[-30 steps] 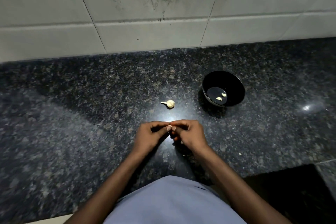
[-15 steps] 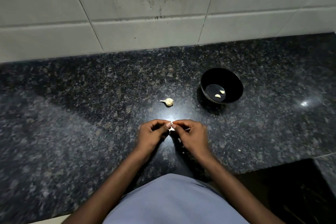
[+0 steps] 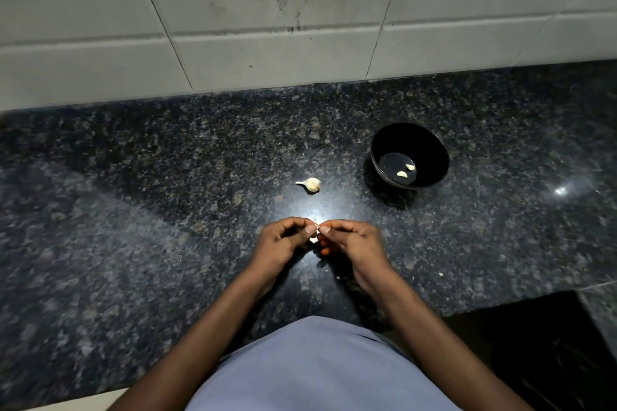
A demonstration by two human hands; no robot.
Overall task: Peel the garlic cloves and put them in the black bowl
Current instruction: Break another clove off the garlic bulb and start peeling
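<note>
Both hands, left hand (image 3: 280,240) and right hand (image 3: 350,240), pinch one garlic clove (image 3: 317,231), peeling near the black bowl (image 3: 410,154); strip skin, then drop it in.

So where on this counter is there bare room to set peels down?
Bare granite counter runs wide to the left of the left hand and the garlic piece, and right of the black bowl. It is tighter between garlic piece, bowl and right hand, which share a grip on a clove.
</note>
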